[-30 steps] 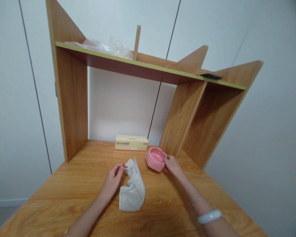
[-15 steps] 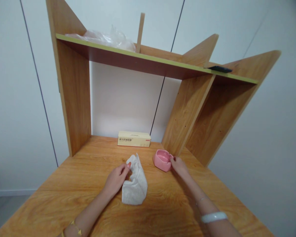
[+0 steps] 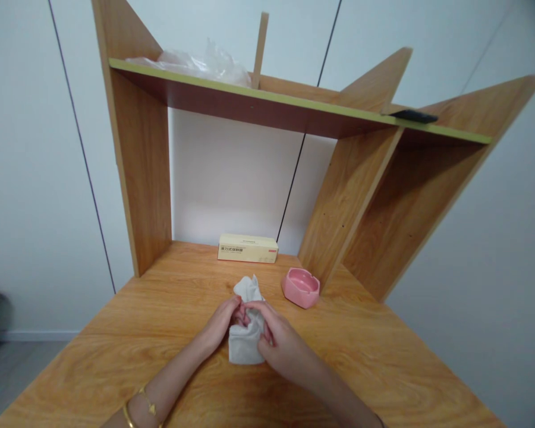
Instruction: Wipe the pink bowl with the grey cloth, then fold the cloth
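A crumpled white cloth [image 3: 245, 349] is in both hands, low over the middle of the desk. My left hand [image 3: 220, 327] grips its left side, fingers curled and partly hidden in the folds. From the right, my right hand [image 3: 286, 345] closes on the cloth with thumb and fingers bent. The fingertips of both hands meet near the cloth's centre. Behind my right hand, a pink faceted ashtray [image 3: 301, 289] stands upright on the desk, with no hand touching it.
A long cream box [image 3: 248, 249] with printed lettering lies at the back of the wooden desk [image 3: 160, 333]. Upright panels and a shelf [image 3: 249, 98] frame the back. On the shelf are a clear plastic bag [image 3: 205, 65] and a flat dark object [image 3: 414, 115].
My right hand has let go of the ashtray and moved left onto the cloth. The ashtray stays on the desk. My left hand still holds the cloth.
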Motion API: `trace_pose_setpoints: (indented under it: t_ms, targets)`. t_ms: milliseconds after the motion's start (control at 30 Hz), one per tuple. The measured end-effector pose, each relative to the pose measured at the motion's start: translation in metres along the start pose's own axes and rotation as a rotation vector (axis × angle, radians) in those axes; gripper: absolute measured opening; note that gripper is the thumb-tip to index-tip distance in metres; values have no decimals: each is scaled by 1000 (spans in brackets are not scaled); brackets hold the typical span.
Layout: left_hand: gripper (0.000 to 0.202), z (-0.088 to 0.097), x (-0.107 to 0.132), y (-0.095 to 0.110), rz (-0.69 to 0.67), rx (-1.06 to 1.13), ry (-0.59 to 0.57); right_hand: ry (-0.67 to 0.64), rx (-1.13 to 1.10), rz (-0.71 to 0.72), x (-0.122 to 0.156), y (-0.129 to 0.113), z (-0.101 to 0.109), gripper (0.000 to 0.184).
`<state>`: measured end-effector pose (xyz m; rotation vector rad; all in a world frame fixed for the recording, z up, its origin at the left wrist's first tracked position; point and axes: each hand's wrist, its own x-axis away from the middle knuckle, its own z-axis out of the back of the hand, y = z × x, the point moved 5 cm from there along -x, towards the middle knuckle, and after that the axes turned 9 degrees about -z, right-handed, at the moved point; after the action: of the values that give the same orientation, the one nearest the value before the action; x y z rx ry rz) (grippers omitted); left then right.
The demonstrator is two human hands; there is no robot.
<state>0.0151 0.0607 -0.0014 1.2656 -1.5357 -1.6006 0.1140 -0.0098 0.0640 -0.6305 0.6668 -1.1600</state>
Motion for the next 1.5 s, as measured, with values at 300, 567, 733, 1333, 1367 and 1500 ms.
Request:
trace_pose_setpoints:
  t_ms: [300, 567, 733, 1333, 1367, 1500]
  targets:
    - [32, -30, 14, 6, 140, 500, -271, -101, 33, 26, 12, 28, 20, 66]
    - [33, -14, 0, -6, -15, 256, -167, 54, 121, -104, 39, 66, 48, 37]
    - [28, -9, 1, 3, -157, -15, -160, 66, -212, -291, 59, 94, 74, 9]
    - [29, -21, 13, 27, -155, -161, -186, -30, -227, -554, 125, 110, 131, 38]
    - [29, -22, 14, 28, -157, -163, -186, 25, -200, -543, 118, 107, 135, 39]
    - [28, -21, 14, 28, -162, -182, -193, 122, -96, -517, 86, 107, 136, 34]
